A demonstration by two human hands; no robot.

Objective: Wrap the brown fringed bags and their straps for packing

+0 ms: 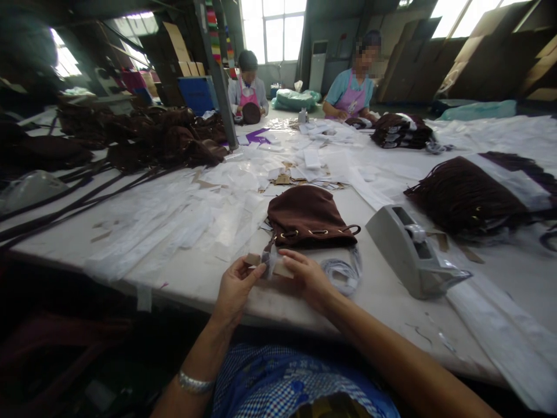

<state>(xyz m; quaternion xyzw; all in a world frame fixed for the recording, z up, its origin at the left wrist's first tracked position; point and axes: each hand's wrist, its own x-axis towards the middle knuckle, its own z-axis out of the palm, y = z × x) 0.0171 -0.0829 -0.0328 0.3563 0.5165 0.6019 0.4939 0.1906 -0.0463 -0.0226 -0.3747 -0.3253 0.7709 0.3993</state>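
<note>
A brown drawstring bag [307, 215] lies on the table just beyond my hands, its gold-rimmed eyelets and cord loop towards me. My left hand [235, 284] pinches a small tan piece of card [252, 259] at the bag's near left corner. Between both hands is a bit of clear plastic wrap [268, 266], next to the bag's strap end. My right hand [307, 277] has its fingers bent around another tan card piece [282, 268]. Beside that hand rests a coiled strap [342, 276] in pale wrapping, running up to the bag's right side.
A grey tape dispenser [409, 249] stands to the right. Brown bundles [478, 194] lie beyond it. Brown bags [174, 136] are heaped at left, with clear plastic sleeves [174, 232] nearer. A metal post [221, 75] rises from the table. Two people sit across, one holding a round brown piece [251, 113].
</note>
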